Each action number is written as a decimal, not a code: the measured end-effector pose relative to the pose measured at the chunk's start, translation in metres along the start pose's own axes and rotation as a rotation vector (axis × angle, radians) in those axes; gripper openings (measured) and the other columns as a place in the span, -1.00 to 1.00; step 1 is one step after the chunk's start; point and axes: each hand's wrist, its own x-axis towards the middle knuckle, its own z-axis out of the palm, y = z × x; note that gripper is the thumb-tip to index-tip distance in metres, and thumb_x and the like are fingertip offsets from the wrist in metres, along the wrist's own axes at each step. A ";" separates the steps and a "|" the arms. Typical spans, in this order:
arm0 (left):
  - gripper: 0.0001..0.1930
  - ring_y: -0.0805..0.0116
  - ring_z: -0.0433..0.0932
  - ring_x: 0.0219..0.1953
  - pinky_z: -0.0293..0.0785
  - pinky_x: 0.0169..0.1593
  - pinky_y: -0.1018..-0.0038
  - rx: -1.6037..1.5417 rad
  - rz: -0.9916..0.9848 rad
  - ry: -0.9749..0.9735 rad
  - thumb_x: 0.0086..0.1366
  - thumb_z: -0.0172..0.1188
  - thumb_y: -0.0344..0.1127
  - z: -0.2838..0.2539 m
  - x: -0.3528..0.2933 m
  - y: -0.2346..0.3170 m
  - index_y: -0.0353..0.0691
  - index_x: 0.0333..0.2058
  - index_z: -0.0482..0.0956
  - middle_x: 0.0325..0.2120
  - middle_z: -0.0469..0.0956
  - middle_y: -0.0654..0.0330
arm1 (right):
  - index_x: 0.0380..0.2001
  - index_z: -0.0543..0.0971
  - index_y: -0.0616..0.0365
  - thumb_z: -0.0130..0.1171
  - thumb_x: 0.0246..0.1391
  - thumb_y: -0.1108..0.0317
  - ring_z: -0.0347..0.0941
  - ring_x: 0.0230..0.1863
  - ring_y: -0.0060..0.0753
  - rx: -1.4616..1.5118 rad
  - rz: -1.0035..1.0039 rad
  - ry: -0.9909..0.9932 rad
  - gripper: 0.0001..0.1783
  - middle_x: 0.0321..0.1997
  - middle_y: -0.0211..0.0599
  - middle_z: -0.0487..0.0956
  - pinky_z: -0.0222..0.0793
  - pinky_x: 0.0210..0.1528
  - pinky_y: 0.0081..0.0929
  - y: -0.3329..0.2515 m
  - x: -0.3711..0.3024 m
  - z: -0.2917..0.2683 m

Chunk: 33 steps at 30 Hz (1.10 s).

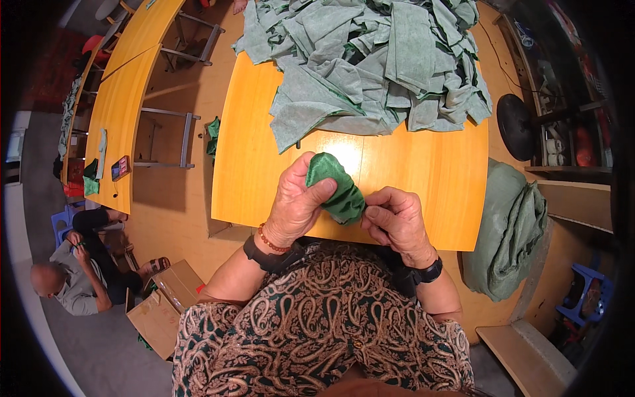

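While both hands met over the near edge of the yellow surface [264,165], they held a small dark green cloth [337,185] between them. The left hand [297,202] sat at about 9 o'clock from the cloth, and its fingers [317,192] were closed around the cloth's left side. The right hand [397,221] sat at about 4 o'clock from it, and its fingers [377,213] pinched the cloth's lower end tight. The cloth was rolled or bunched up into a little bundle, and it was lifted just above the surface.

At 12 o'clock from the hands, a big pile of pale green cloths [377,59] lay on the far part of the surface, well apart from the hands. At 3 o'clock, a large grey-green sack [509,231] slumped beside the surface. At 8 o'clock, a brown cardboard box [162,308] stood on the floor, and another person [76,278] sat low down near it. More yellow tables [119,112] stood at 10 o'clock, with a few green cloths on them.
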 end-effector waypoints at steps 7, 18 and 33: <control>-0.80 0.53 0.54 -0.18 0.49 -0.07 0.55 0.105 -0.034 0.001 0.33 0.22 -0.42 0.002 -0.001 0.004 -0.23 -0.11 0.46 -0.23 0.58 0.27 | -0.20 0.55 0.35 0.12 0.19 0.60 0.29 -0.72 -0.67 -0.003 -0.124 -0.011 -0.88 -0.51 -0.22 0.58 0.19 -0.68 -0.70 0.010 -0.003 0.000; -0.85 0.64 0.48 -0.34 0.44 -0.20 0.64 0.417 0.059 0.148 0.32 0.26 -0.32 0.009 0.002 0.021 -0.26 -0.28 0.52 -0.37 0.57 0.34 | -0.26 0.54 0.35 0.08 0.18 0.63 0.27 -0.74 -0.68 -0.189 0.011 -0.093 -0.91 -0.55 -0.19 0.55 0.21 -0.65 -0.67 -0.006 -0.001 -0.013; -0.81 0.66 0.45 -0.40 0.42 -0.32 0.65 0.447 -0.204 -0.113 0.28 0.30 -0.29 0.015 0.009 0.014 -0.31 -0.27 0.60 -0.45 0.55 0.39 | -0.29 0.50 0.27 0.07 0.23 0.54 0.24 -0.76 -0.72 0.124 0.205 -0.214 -0.96 -0.53 -0.25 0.55 0.05 -0.77 -0.74 -0.011 0.012 -0.001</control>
